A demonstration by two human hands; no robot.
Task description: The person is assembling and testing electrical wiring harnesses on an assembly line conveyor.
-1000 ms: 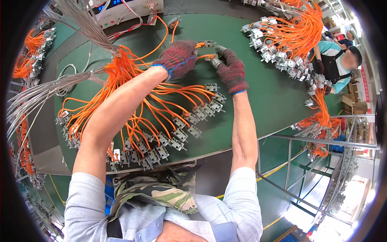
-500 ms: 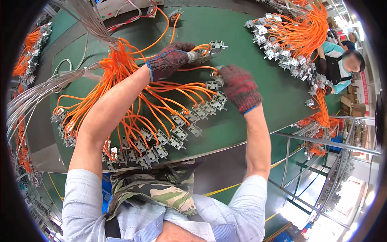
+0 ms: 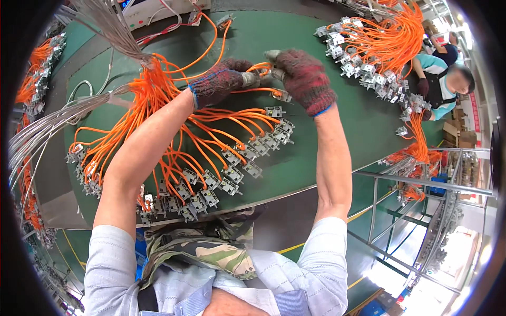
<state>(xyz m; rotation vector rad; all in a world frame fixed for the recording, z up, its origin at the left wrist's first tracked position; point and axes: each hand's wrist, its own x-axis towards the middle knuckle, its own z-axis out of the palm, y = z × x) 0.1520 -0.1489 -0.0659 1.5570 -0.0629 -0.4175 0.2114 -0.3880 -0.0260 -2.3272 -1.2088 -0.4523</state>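
Note:
My left hand (image 3: 224, 81), in a dark red-and-grey knit glove, is closed with its fingertips pinching an orange cable (image 3: 259, 66) near its end. My right hand (image 3: 307, 80), gloved alike, is closed around that cable's end, where its metal connector is mostly hidden by the fingers. Just below the two hands, another orange cable ends in a small metal connector (image 3: 282, 95) on the table. Many more orange cables (image 3: 153, 95) fan out from a bundle under my left forearm, and their metal connectors (image 3: 232, 171) lie in a curved row along the near side.
The green tabletop (image 3: 316, 137) ends in a metal edge near my waist. Grey wires (image 3: 63, 121) run off left, and a white device (image 3: 155, 11) stands at the back. At right, a person (image 3: 443, 87) sits by another orange cable bunch (image 3: 390, 42); metal rails (image 3: 421, 184) stand nearer.
My right hand has moved left and up, away from the connector lying on the table, to the cable end at my left fingertips. It now covers the connector that showed there before.

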